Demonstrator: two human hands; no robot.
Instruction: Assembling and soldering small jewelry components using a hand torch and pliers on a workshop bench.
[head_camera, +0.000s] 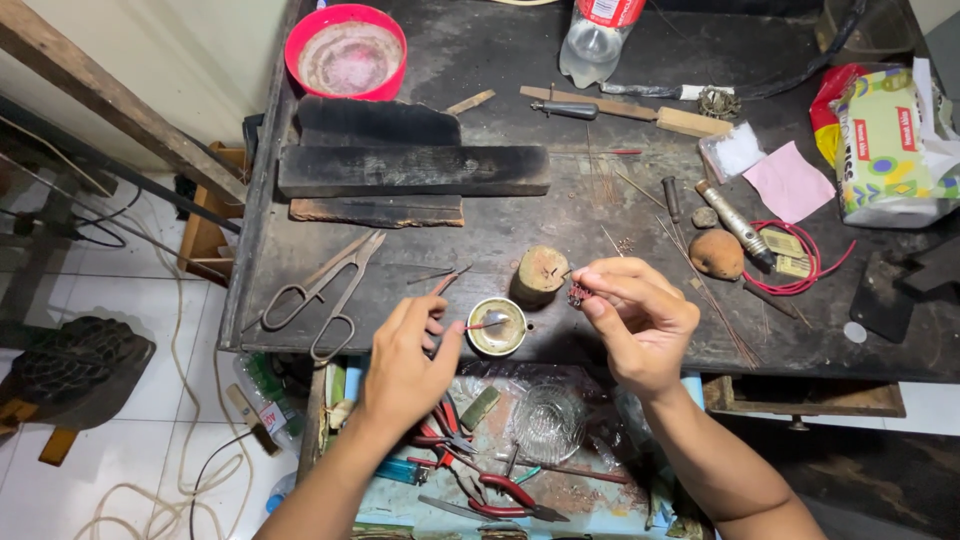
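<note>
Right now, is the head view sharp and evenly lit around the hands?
Head view: evenly lit, soft shadows, no harsh glare; the right hand and left hand are fairly sharp, the small piece in the right fingers is too tiny to resolve; edges bow slightly.

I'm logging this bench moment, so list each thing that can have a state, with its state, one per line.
left hand: holds a thin tool, tip in the small round dish
right hand: pinches a small dark piece above the bench
scissors: lying flat, blades shut
plastic bottle: lying on its side
red bowl: upright, pale residue inside
glass dish: upright in the open drawer
</note>
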